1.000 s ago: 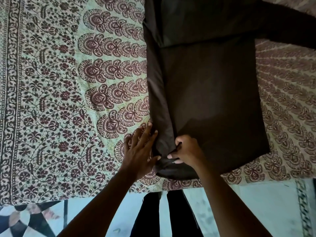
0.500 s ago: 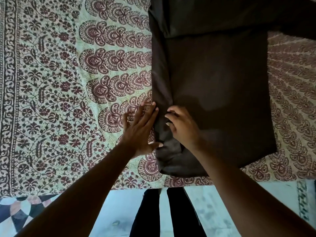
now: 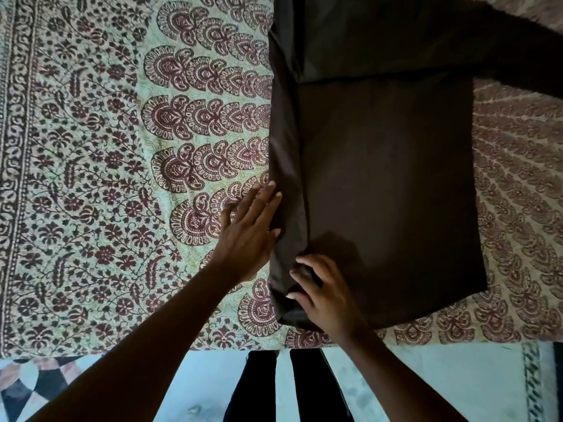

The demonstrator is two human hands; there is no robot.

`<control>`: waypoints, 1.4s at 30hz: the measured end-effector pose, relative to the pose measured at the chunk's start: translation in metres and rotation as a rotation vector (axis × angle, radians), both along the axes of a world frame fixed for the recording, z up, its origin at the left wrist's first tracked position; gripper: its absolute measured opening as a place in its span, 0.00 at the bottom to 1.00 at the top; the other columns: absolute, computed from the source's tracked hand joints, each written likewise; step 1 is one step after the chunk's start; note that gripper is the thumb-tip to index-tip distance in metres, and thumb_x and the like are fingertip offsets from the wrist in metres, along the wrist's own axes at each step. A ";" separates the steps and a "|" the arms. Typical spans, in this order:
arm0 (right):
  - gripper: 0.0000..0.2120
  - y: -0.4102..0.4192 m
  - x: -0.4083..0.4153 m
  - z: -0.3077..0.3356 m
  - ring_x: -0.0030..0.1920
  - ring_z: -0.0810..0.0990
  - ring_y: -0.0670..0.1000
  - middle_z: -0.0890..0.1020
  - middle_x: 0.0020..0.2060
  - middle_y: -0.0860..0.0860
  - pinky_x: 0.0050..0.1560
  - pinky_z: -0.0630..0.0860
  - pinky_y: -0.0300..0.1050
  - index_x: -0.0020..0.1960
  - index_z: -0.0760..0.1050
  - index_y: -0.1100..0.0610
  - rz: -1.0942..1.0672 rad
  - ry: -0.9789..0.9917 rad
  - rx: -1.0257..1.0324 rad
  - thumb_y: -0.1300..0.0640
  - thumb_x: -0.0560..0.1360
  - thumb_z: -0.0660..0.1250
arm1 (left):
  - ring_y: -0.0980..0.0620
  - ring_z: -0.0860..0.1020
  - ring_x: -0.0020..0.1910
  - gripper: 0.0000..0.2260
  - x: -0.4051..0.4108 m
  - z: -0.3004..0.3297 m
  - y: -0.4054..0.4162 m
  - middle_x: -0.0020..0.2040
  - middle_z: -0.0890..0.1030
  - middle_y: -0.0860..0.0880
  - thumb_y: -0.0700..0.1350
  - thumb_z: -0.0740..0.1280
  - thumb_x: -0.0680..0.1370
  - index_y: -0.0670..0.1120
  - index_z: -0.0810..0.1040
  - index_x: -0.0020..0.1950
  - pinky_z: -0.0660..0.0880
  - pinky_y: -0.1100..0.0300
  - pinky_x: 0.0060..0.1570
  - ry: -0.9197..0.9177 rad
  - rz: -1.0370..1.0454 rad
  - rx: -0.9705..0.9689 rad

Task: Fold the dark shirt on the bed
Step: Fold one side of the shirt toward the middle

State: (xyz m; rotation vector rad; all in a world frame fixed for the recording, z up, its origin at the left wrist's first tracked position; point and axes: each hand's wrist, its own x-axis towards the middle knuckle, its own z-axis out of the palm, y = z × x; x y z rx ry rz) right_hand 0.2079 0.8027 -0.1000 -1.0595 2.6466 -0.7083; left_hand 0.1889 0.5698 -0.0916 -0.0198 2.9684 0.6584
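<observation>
The dark brown shirt [image 3: 390, 184] lies flat on the bed, its left side folded inward as a narrow strip, one sleeve stretching off to the upper right. My left hand [image 3: 248, 229] rests flat with fingers spread against the folded left edge, partly on the bedspread. My right hand [image 3: 323, 295] presses on the shirt's near left corner, fingers curled down into the fabric at the fold. Neither hand lifts the cloth.
The bed is covered by a patterned bedspread [image 3: 106, 178] with maroon floral print. Its near edge runs across the bottom, with pale floor [image 3: 441, 385] and my dark trouser legs [image 3: 274, 388] below it.
My left hand stayed flat along the shirt's left fold, sliding slightly up it. My right hand moved up the fold, then back toward the near corner, smoothing the folded strip.
</observation>
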 end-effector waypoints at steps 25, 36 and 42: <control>0.36 -0.082 -0.244 0.004 0.83 0.45 0.54 0.45 0.84 0.49 0.76 0.54 0.72 0.82 0.43 0.38 0.457 0.234 0.525 0.28 0.78 0.46 | 0.47 0.52 0.83 0.47 0.066 -0.008 0.015 0.85 0.48 0.55 0.67 0.67 0.65 0.58 0.59 0.82 0.47 0.31 0.74 -0.201 -0.183 -0.030; 0.33 -0.079 -0.272 -0.015 0.83 0.49 0.55 0.51 0.84 0.51 0.80 0.53 0.62 0.83 0.51 0.46 0.666 0.305 0.415 0.34 0.82 0.49 | 0.45 0.62 0.76 0.50 -0.029 -0.006 0.013 0.78 0.65 0.46 0.75 0.68 0.66 0.48 0.64 0.79 0.63 0.33 0.65 -0.100 -0.105 -0.170; 0.38 -0.105 -0.319 0.006 0.83 0.49 0.56 0.50 0.84 0.52 0.78 0.55 0.68 0.83 0.52 0.47 0.400 0.236 0.449 0.28 0.79 0.46 | 0.45 0.45 0.83 0.61 -0.049 0.008 0.013 0.84 0.43 0.48 0.76 0.69 0.62 0.53 0.44 0.84 0.51 0.29 0.72 -0.359 -0.109 -0.185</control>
